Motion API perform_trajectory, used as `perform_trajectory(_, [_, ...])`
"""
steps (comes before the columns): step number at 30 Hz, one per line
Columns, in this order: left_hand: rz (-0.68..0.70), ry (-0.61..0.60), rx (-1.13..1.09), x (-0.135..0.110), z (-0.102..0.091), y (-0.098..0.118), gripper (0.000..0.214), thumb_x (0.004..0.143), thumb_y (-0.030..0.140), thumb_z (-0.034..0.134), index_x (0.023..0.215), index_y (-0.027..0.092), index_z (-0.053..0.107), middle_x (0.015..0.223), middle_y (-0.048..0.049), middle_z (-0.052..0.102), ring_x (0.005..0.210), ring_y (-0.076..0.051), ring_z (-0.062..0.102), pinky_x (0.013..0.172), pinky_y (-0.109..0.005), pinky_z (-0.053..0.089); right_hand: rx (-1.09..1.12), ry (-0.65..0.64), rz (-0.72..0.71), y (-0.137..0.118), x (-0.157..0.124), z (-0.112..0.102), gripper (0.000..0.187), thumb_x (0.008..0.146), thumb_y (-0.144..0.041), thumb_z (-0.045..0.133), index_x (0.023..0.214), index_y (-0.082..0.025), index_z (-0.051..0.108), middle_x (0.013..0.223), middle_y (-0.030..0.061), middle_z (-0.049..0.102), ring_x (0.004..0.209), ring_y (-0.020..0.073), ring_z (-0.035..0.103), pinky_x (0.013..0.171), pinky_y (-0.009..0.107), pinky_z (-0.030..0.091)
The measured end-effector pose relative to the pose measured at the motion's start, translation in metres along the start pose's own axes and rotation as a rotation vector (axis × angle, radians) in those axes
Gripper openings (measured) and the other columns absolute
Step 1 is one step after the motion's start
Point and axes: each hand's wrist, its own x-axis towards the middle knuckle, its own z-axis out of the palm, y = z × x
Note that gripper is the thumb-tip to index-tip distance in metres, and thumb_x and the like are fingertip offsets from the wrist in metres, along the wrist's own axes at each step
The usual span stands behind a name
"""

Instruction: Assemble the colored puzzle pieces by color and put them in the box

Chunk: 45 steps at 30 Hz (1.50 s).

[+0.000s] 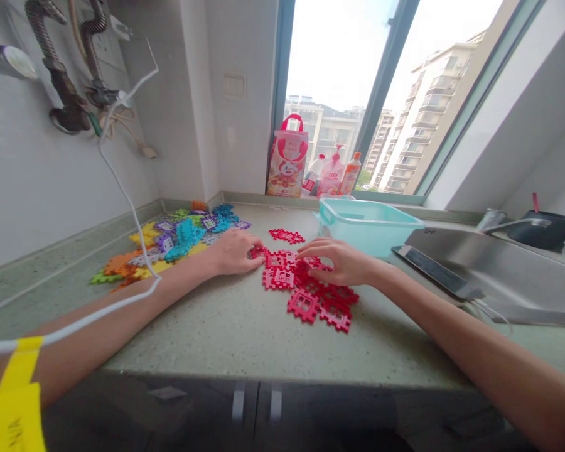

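Red plastic interlocking tiles (pixel 302 306) with notched edges and window-like cut-outs lie in a loose, overlapping cluster on the counter. At the cluster's left edge, my left hand (pixel 235 252) has its fingers closed around one red tile (pixel 258 253). My right hand (pixel 343 260) rests over the right part of the cluster, thumb and fingers apart and touching the tiles; part of the pile is hidden under it. Another flat group of red tiles (pixel 287 236) lies apart, behind the cluster. Left of my left hand is a heap of blue, yellow, orange, green and purple tiles (pixel 186 237).
A turquoise plastic tub (pixel 371 213) stands behind my right hand. A phone (pixel 435 271) lies by the steel sink (pixel 513 276). Bottles (pixel 332 174) and a pink bag (pixel 287 160) line the windowsill. A white cable (pixel 127 194) hangs across my left forearm.
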Motion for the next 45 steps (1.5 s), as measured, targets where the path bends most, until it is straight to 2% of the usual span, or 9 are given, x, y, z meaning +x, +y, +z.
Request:
perform_trajectory(3, [-0.057, 0.045, -0.015, 0.0, -0.003, 0.0, 0.035, 0.087, 0.048, 0.069, 0.106, 0.022, 0.081, 0.089, -0.0063, 0.08, 0.092, -0.028, 0.074, 0.097, -0.043, 0.05, 0.007, -0.03, 0.011, 0.0, -0.001, -0.002, 0.044, 0.088, -0.015, 0.07, 0.13, -0.025, 0.076, 0.129, 0.0096, 0.078, 0.119, 0.0273, 0.073, 0.108, 0.048, 0.055])
perform_trajectory(8, [-0.091, 0.195, -0.032, -0.001, -0.011, 0.001, 0.045, 0.078, 0.048, 0.077, 0.114, 0.021, 0.078, 0.097, -0.0059, 0.081, 0.097, -0.031, 0.073, 0.097, -0.045, 0.051, 0.039, -0.087, 0.041, 0.003, -0.002, 0.0, 0.055, 0.08, -0.006, 0.065, 0.131, -0.024, 0.076, 0.131, 0.0076, 0.078, 0.119, 0.0248, 0.074, 0.107, 0.041, 0.057])
perform_trajectory(16, [0.158, 0.24, -0.213, -0.002, -0.015, 0.01, 0.031, 0.085, 0.043, 0.076, 0.109, 0.022, 0.077, 0.111, -0.0058, 0.081, 0.103, -0.026, 0.072, 0.102, -0.042, 0.051, -0.021, -0.048, 0.067, 0.003, -0.003, 0.001, 0.044, 0.084, -0.014, 0.07, 0.128, -0.022, 0.077, 0.125, 0.0106, 0.078, 0.11, 0.0255, 0.075, 0.1, 0.04, 0.058])
perform_trajectory(21, [0.156, 0.24, -0.171, 0.0, -0.011, 0.012, 0.033, 0.088, 0.045, 0.077, 0.112, 0.022, 0.076, 0.111, -0.0066, 0.08, 0.105, -0.027, 0.072, 0.104, -0.045, 0.051, -0.153, -0.011, 0.134, 0.001, -0.003, 0.0, 0.046, 0.086, -0.022, 0.074, 0.132, -0.023, 0.073, 0.123, 0.0108, 0.076, 0.108, 0.0274, 0.074, 0.096, 0.04, 0.057])
perform_trajectory(25, [0.131, 0.261, -0.184, -0.001, -0.013, 0.009, 0.032, 0.091, 0.043, 0.074, 0.114, 0.021, 0.076, 0.111, -0.0087, 0.079, 0.103, -0.028, 0.071, 0.1, -0.045, 0.052, -0.237, 0.127, 0.192, -0.001, -0.002, -0.003, 0.041, 0.09, -0.027, 0.071, 0.131, -0.025, 0.072, 0.121, 0.0104, 0.074, 0.106, 0.0274, 0.073, 0.094, 0.041, 0.056])
perform_trajectory(31, [0.375, 0.032, -0.374, -0.003, -0.013, 0.008, 0.031, 0.093, 0.033, 0.073, 0.122, 0.024, 0.076, 0.114, -0.0075, 0.078, 0.107, -0.024, 0.07, 0.1, -0.039, 0.052, -0.096, 0.203, -0.003, -0.015, -0.001, -0.008, 0.043, 0.091, -0.029, 0.07, 0.132, -0.022, 0.061, 0.127, 0.012, 0.068, 0.108, 0.0245, 0.068, 0.096, 0.039, 0.054])
perform_trajectory(36, [0.359, -0.093, -0.438, -0.002, -0.011, 0.006, 0.034, 0.095, 0.043, 0.075, 0.123, 0.024, 0.078, 0.118, -0.0091, 0.076, 0.109, -0.025, 0.07, 0.1, -0.036, 0.052, -0.101, 0.108, -0.001, -0.024, 0.001, -0.002, 0.033, 0.091, -0.028, 0.07, 0.122, -0.02, 0.061, 0.117, 0.0107, 0.068, 0.096, 0.0218, 0.065, 0.085, 0.034, 0.052])
perform_trajectory(41, [0.316, -0.125, -0.447, -0.003, -0.012, 0.007, 0.041, 0.095, 0.047, 0.074, 0.131, 0.027, 0.076, 0.122, -0.0092, 0.076, 0.111, -0.025, 0.072, 0.1, -0.035, 0.053, -0.054, 0.013, 0.034, -0.021, 0.002, 0.006, 0.02, 0.095, -0.028, 0.069, 0.113, -0.021, 0.066, 0.11, 0.0084, 0.071, 0.096, 0.0217, 0.067, 0.088, 0.035, 0.052])
perform_trajectory(45, [0.306, -0.105, -0.449, -0.002, -0.008, 0.012, 0.033, 0.097, 0.046, 0.07, 0.124, 0.028, 0.079, 0.123, -0.0093, 0.076, 0.112, -0.026, 0.072, 0.102, -0.037, 0.053, -0.018, 0.074, 0.06, -0.022, 0.003, 0.008, 0.024, 0.097, -0.029, 0.067, 0.119, -0.021, 0.068, 0.115, 0.0108, 0.073, 0.101, 0.024, 0.069, 0.093, 0.038, 0.054])
